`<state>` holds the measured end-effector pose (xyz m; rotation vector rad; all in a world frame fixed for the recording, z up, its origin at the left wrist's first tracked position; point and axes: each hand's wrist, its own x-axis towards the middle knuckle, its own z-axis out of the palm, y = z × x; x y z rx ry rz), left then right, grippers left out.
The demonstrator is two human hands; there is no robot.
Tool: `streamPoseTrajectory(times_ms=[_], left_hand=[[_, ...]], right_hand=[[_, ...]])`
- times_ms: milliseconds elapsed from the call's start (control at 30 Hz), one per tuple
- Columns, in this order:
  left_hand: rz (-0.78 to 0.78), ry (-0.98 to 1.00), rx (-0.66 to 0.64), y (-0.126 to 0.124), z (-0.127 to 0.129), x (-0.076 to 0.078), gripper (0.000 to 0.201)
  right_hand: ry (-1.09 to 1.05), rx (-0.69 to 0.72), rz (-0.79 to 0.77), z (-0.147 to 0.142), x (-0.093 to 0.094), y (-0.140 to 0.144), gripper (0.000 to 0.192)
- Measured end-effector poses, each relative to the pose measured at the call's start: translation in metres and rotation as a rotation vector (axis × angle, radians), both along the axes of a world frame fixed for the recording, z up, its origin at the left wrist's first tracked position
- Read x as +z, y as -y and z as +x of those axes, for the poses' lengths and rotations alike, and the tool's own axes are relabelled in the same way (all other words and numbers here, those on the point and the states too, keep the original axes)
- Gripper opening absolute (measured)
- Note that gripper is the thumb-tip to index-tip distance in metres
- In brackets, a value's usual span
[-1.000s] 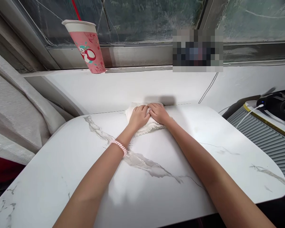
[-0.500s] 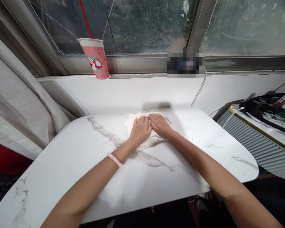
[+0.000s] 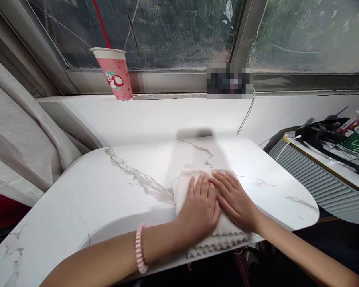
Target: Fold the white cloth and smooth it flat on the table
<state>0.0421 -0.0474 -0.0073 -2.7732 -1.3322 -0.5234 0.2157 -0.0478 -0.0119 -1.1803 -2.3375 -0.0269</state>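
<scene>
A folded white cloth [image 3: 219, 230] with a wavy edge lies flat on the white marble-patterned table [image 3: 113, 191], close to its front edge. Pressed on top of it is my left hand [image 3: 199, 207], fingers stretched out and pointing away from me; a pink coiled band [image 3: 140, 249] circles that wrist. My right hand [image 3: 236, 201] rests flat on the cloth's right part, its fingers angled to the left and touching the left hand. Both palms hide much of the cloth.
A pink paper cup [image 3: 116, 77] with a red straw stands on the window sill. Right of it sits a blurred-out object [image 3: 229, 81] with a white cable. A grey-white curtain [image 3: 26, 119] hangs at left. A ribbed cabinet [image 3: 320, 185] holding a green-labelled bottle [image 3: 357, 143] is at right.
Both hands have drawn the cloth from the table's far side toward me, slightly to the right, up to the front edge. The view has shifted a little.
</scene>
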Motion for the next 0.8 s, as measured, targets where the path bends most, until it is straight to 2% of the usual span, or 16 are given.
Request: streamPoseTrajectory(times_ms=[133,233,300,400,600,700,800], left_hand=[[-0.03,0.032,-0.059,0.013,0.017,-0.004,0.055],[-0.062,0.023,-0.056,0.002,0.032,-0.003,0.057],[-0.088,0.009,-0.032,-0.018,0.042,0.0,0.057],[-0.113,0.022,0.011,-0.06,0.055,0.005,0.054],[-0.107,0.115,0.096,-0.146,0.064,0.007,0.048],[-0.098,0.133,0.101,-0.178,0.06,0.008,0.043],[-0.09,0.142,0.085,-0.202,0.053,0.01,0.037]], right_hand=[[-0.004,-0.037,-0.009,0.019,-0.003,0.016,0.063],[-0.007,-0.025,-0.038,0.032,-0.003,0.0,0.058],[-0.015,-0.02,-0.049,0.041,-0.001,-0.023,0.05],[-0.028,-0.035,-0.053,0.05,0.001,-0.07,0.043],[-0.027,-0.102,-0.038,0.055,-0.005,-0.165,0.047],[-0.007,-0.174,-0.015,0.048,-0.009,-0.197,0.046],[0.011,-0.307,0.02,0.039,-0.009,-0.215,0.044]])
